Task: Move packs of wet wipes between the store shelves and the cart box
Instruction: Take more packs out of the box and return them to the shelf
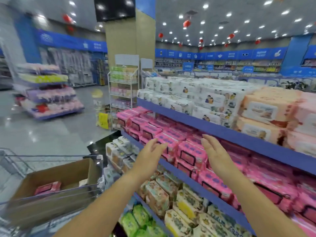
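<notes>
Both hands are out in front and empty, palms turned toward each other with fingers straight: the left hand [150,149] and the right hand [213,151] bracket a pink pack of wet wipes [190,153] at the front of the middle shelf [181,175]. That pack lies straight ahead of them and a little farther off, its long side running along the shelf edge from left to right, so each palm faces one short end. Neither hand touches it as far as I can tell; the right looks a shade closer. More pink packs [266,185] fill the shelf to the right. Down at the near left stands the wire cart [20,161] carrying a cardboard box [56,171], open on top, holding a lone pink pack [48,187] and a pale item [82,182] too blurred to name
</notes>
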The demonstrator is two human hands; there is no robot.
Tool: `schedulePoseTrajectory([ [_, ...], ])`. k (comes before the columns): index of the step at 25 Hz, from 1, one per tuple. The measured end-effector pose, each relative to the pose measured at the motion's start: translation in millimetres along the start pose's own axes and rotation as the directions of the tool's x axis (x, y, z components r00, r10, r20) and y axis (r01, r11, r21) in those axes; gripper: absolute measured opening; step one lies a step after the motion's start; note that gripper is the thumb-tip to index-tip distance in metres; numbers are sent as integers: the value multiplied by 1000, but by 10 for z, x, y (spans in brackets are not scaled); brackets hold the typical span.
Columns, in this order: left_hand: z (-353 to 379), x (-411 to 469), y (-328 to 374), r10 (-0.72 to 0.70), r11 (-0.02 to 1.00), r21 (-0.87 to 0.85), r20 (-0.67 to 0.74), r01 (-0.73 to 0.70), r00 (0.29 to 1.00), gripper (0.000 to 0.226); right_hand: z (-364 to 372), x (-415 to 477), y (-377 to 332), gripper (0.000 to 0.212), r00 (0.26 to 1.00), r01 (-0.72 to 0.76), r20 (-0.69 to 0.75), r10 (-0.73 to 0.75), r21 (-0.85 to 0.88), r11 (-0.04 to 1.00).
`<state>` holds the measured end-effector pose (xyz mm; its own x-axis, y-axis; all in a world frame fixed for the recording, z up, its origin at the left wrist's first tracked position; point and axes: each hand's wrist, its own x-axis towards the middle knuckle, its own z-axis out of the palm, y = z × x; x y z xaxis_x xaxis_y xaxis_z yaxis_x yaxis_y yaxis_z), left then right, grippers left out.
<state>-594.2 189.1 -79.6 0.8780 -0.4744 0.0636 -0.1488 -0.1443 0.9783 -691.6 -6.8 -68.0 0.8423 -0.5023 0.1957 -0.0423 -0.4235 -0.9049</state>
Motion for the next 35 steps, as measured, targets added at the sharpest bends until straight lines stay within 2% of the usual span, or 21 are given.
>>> schedulePoseTrajectory([
  [6,-1784,304,-873,-95,988,87,-304,127,948,57,2022,819,-37,53,964,18,266,-33,58,998],
  [9,-2598,514,-1232,-151,969,125,-390,215,908,46,3038,1261,-26,54,927,4,374,-36,86,996],
  [12,-3302,692,-1587,-231,947,95,-466,308,854,42,3999,1628,-46,58,858,-28,513,-11,68,997],
  [18,-4518,887,-2433,-399,888,-55,-586,456,706,52,5695,2054,100,54,744,-80,662,88,-42,996],
  [19,-4715,912,-2581,-424,875,-72,-592,479,685,51,5960,2086,128,54,721,-96,683,114,-65,993],
  [23,-5558,1126,-3276,-521,825,-153,-579,544,628,16,6986,2188,353,56,673,-176,706,220,-137,975],
  [26,-6145,1341,-3833,-588,781,-174,-528,600,612,23,7679,2244,574,55,669,-246,665,332,-224,943],
  [30,-6679,1606,-4494,-731,656,-255,-447,710,515,31,8436,2236,910,54,635,-345,628,450,-291,893],
  [33,-6927,1921,-5006,-803,563,-265,-402,783,441,30,8956,2311,1204,56,553,-414,634,541,-354,838],
  [35,-7011,2147,-5317,-825,508,-186,-386,841,413,26,9275,2422,1414,61,491,-438,652,577,-388,811],
])
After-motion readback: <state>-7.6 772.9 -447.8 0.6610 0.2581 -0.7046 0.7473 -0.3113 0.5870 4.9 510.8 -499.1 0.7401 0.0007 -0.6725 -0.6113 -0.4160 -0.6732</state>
